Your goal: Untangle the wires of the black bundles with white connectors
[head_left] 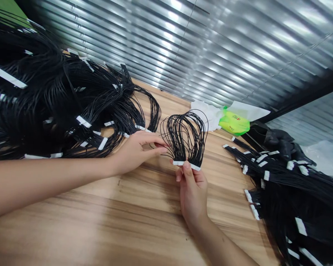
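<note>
A bundle of thin black wires (185, 136) bends up in tall loops, and its ends are gathered in a white strip connector (182, 163). My right hand (191, 192) is shut on the bundle just below that white strip, holding it upright above the wooden table. My left hand (138, 153) reaches in from the left, its fingertips pinching at the left side of the loops. Its thumb is hidden behind the fingers.
A large heap of black wire bundles with white strips (58, 103) covers the table's left side, and another (288, 188) lies at the right. Behind stand a green packet (234, 122) on white paper (205, 114) and a ribbed metal wall (211, 48).
</note>
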Demonstrator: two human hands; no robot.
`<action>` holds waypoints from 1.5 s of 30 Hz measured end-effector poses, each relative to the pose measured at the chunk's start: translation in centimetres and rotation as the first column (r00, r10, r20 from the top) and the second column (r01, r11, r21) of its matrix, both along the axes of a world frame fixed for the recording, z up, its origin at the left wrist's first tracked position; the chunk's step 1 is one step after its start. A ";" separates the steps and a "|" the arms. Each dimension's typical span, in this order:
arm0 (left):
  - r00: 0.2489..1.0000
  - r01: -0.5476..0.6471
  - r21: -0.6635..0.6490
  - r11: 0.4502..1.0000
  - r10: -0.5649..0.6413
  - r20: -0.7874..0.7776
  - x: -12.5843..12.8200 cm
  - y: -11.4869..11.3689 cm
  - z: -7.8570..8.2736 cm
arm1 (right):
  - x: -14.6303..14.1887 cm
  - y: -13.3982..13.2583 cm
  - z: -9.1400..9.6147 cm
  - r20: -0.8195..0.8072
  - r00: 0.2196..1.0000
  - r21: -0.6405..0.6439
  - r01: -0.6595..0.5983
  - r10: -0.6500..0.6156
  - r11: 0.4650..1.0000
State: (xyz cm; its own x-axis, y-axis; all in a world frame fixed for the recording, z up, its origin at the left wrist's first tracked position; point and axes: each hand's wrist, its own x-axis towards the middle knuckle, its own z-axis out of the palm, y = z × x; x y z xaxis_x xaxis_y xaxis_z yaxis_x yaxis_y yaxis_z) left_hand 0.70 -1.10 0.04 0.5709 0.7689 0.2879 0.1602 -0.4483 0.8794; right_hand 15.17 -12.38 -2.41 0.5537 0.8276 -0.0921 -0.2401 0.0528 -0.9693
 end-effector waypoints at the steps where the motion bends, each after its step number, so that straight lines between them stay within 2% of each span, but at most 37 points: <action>1: 1.000 -0.002 -0.043 0.999 0.003 0.024 0.0 -0.1 0.0 | 0.0 0.0 0.0 0.005 1.000 0.000 -0.001 0.001 1.000; 4: 0.993 0.025 -0.152 0.988 -0.007 0.117 -0.2 -0.1 0.0 | 0.0 -0.1 0.0 -0.005 1.000 0.008 -0.006 0.006 1.000; 6: 0.985 0.035 -0.159 0.987 -0.007 0.173 -0.2 -0.1 0.1 | 0.0 -0.1 0.1 -0.012 1.000 0.010 -0.014 0.014 1.000; 10: 0.976 -0.025 -0.153 0.988 0.057 0.212 -0.2 0.1 0.4 | 0.0 0.0 0.3 -0.024 1.000 -0.006 0.006 -0.006 1.000; 14: 0.984 -0.094 -0.222 0.971 0.124 0.125 -0.1 0.4 0.1 | -0.1 0.2 0.9 -0.087 0.996 0.010 0.026 -0.025 1.000; 18: 0.997 -0.057 -0.272 0.960 0.068 0.028 0.0 0.7 -0.4 | -0.2 0.4 1.1 -0.116 0.992 0.033 0.057 -0.053 0.998; 23: 0.986 -0.026 -0.114 0.993 0.007 -0.165 0.0 0.3 -0.4 | 0.1 0.5 1.0 -0.166 0.984 0.057 0.077 -0.067 0.995; 25: 0.982 -0.018 -0.068 0.998 0.005 -0.186 0.0 0.1 -0.4 | 0.2 0.6 1.0 -0.162 0.985 0.061 0.078 -0.067 0.995; 29: 0.993 -0.010 -0.054 0.998 0.004 -0.117 -0.1 0.1 -0.6 | 0.2 0.4 1.0 -0.180 0.983 0.052 0.054 -0.044 0.997; 33: 0.998 -0.056 -0.030 0.998 0.055 -0.014 -0.2 0.5 -1.0 | -0.1 0.1 1.0 -0.216 0.973 0.061 -0.073 0.084 0.995; 35: 0.999 -0.038 0.003 0.999 0.038 0.004 -0.2 0.7 -0.9 | -0.3 0.0 1.1 -0.217 0.968 0.081 -0.107 0.123 0.991; 37: 1.000 -0.016 0.024 1.000 0.015 0.020 -0.3 0.7 -0.7 | -0.4 -0.1 1.2 -0.198 0.971 0.105 -0.112 0.131 0.988; 40: 0.994 -0.058 0.035 0.998 0.055 0.093 -0.2 0.7 -0.4 | -0.6 -0.2 1.4 -0.158 0.980 0.115 -0.105 0.122 0.988; 42: 0.987 -0.081 -0.004 0.997 0.081 0.142 -0.2 0.8 -0.4 | -0.6 -0.3 1.4 -0.141 0.984 0.110 -0.094 0.110 0.989; 45: 0.980 -0.090 -0.128 0.988 0.111 0.163 -0.1 0.9 -0.4 | -0.5 -0.5 1.2 -0.116 0.988 0.113 -0.085 0.098 0.990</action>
State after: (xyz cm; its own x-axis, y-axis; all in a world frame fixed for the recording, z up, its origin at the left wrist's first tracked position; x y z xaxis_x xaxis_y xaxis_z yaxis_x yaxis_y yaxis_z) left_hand 0.58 -0.15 -0.37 0.4398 0.8545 0.2765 0.0435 -0.3278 0.9437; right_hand 14.64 -12.88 -1.22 0.4655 0.8829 -0.0615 -0.3643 0.1278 -0.9225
